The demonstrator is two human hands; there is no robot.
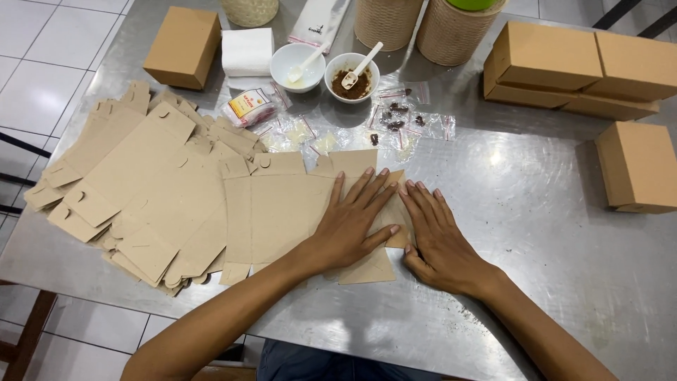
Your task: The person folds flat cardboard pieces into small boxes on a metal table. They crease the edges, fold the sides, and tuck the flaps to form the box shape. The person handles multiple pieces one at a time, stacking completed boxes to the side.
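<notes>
Both hands are flat, fingers spread, gripping nothing: left hand (356,222) and right hand (437,236) press a flat cardboard box blank (282,208) onto the steel counter (536,212). More blanks (134,183) are piled just left

A flat, unfolded box blank (282,212) of plain brown cardboard lies on the steel table, near the front edge and just left of centre. It is cut in several panels side by side, with small tabs along its far and near edges. Its right end is folded over into a slanted flap, whose pointed corner sticks out toward the near side. Its left edge overlaps a loose heap of like blanks (134,183), which are fanned out flat on the left of the table.
</notes>
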